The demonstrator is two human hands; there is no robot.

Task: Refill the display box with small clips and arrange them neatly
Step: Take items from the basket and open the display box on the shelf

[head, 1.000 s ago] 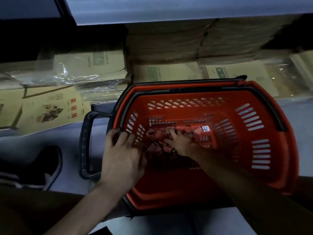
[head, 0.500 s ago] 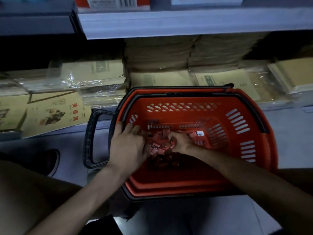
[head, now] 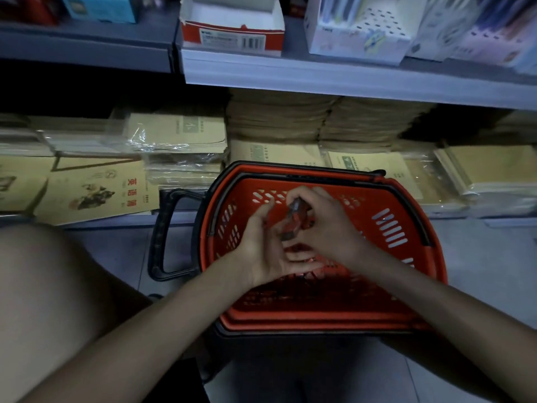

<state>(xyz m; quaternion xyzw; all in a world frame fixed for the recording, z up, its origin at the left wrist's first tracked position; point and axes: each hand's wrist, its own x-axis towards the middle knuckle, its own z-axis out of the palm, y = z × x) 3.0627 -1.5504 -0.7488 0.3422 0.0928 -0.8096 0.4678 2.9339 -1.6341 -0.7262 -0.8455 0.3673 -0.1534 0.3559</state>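
Half a second ago both hands were lying low in the bottom of the basket (head: 406, 286), among the scattered pieces. Now they are hovering higher, pressed together above the basket's middle, and a bunch of red clips (head: 293, 221) is sitting between them. The view is also taking in more of what stands above. The upper shelf (head: 319, 77) is showing in full, and the red-and-white display box (head: 232, 36) is standing on it, well apart from the hands.

Dim light is making the bunch hard to read. The single clips are blurring together and cannot be counted. The right hand (head: 331, 228) is covering most of the bunch from above, so only its left face is showing. The inside of the display box is lying out of sight behind its front wall. More loose clips (head: 308, 276) are lying dark on the basket floor below the hands, partly hidden by the wrists.

The right fingers (head: 302, 196) are curling over the top of the bunch and grasping it. The left hand (head: 266, 251) is cradling it from beside and below. One left finger is reaching up along the bunch and the others are lying nearly straight beneath it, released rather than clenched.
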